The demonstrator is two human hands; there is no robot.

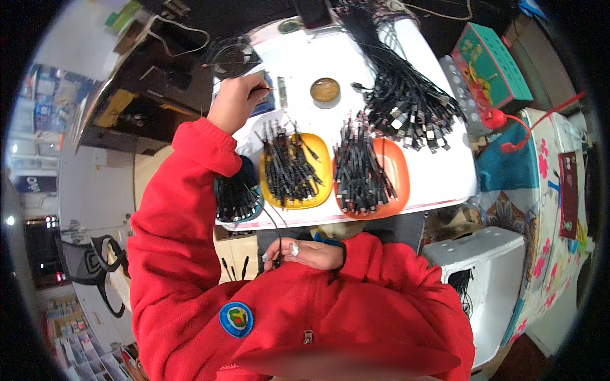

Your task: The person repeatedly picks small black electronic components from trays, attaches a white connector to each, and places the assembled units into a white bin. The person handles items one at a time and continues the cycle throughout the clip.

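My left hand (235, 101) reaches over the far left of the white table, fingers pinched together. A thin tip pokes out at the fingertips, but I cannot make out what it belongs to. Close to my body, my right hand (305, 254) has its fingers closed on a black cable (279, 236), which runs up toward the table's front edge. White wrapping shows on its fingers. Short black cables (289, 168) fill a yellow tray (326, 166). More lie in an orange tray (398, 168) to its right, and another bunch (236, 198) sits in a dark blue tray on the left.
A large bundle of black cables (406, 95) spreads over the table's far right. A round tin with amber contents (325, 91) stands mid-table. Behind my left hand is a small black fan (235, 58). A white foam box (480, 251) sits at the right, below a green box (489, 66).
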